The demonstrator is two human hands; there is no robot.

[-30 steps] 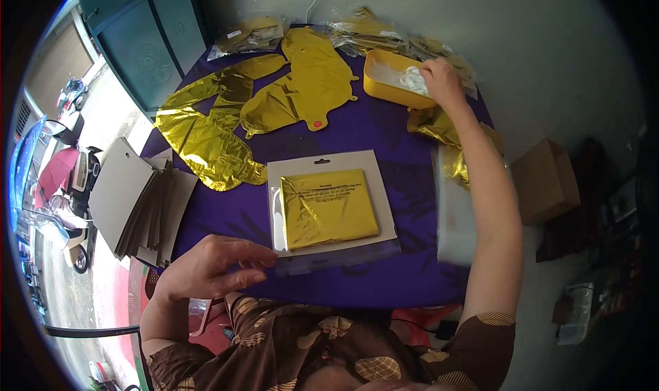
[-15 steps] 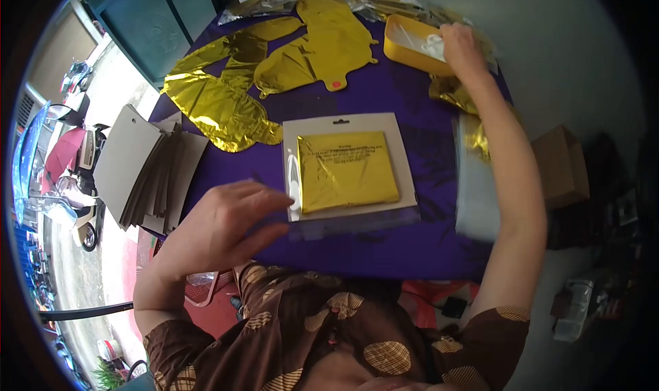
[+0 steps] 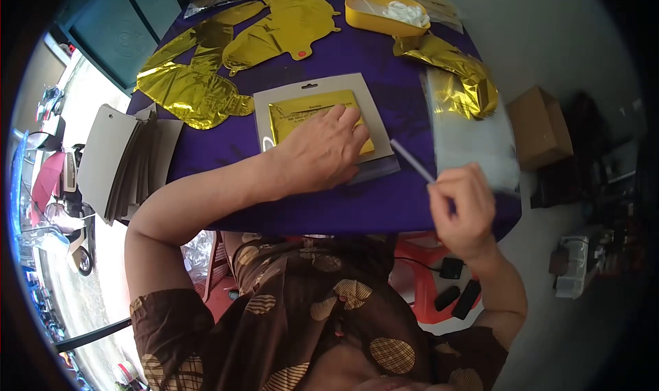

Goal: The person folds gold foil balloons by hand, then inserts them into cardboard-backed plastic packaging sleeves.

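On the table in front of me lies a clear plastic package (image 3: 319,88) with a pale backing card that has a hang hole. A folded gold foil balloon (image 3: 295,111) with printed dark text shows inside it. My left hand (image 3: 322,147) rests over the package's lower right part, fingers curled at its edge; the fingertips are hidden. Right of the package, my right hand (image 3: 467,206) pinches a thin white straw (image 3: 412,160), which points up and left toward the package.
A yellow tray (image 3: 384,25) with white items stands at the back right. Gold foil balloons (image 3: 288,31) lie flat at the back left. Grey cards (image 3: 113,161) are stacked at left. Clear plastic bags (image 3: 473,144) lie at right under another gold balloon (image 3: 473,89), near a cardboard box (image 3: 539,130).
My right hand has left the yellow tray and come back toward me, now with a straw in it. My left hand has moved right, onto the package. The view has shifted.
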